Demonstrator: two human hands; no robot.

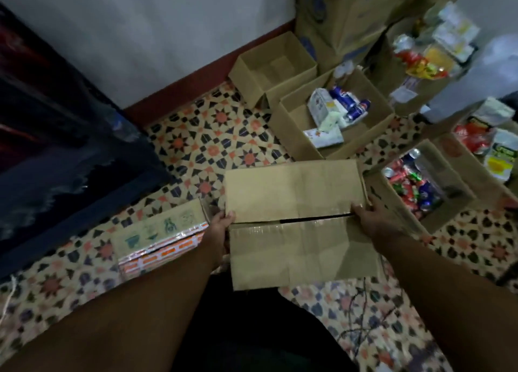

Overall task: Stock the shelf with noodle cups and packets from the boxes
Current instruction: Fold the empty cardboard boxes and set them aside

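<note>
A plain brown cardboard box (297, 220) sits in front of me over the patterned floor, its top flaps folded shut with a dark slit between them. My left hand (220, 225) grips its left edge, thumb on the top flap. My right hand (372, 220) grips the right edge at the seam. What is inside the box is hidden. No shelf shows in this view.
A taped box with orange print (165, 239) lies to the left. An empty open box (274, 68), an open box of cans and packets (333, 113) and one of colourful snacks (414, 186) stand behind. Tall cartons (350, 15) line the wall. A dark cloth (56, 147) covers the left.
</note>
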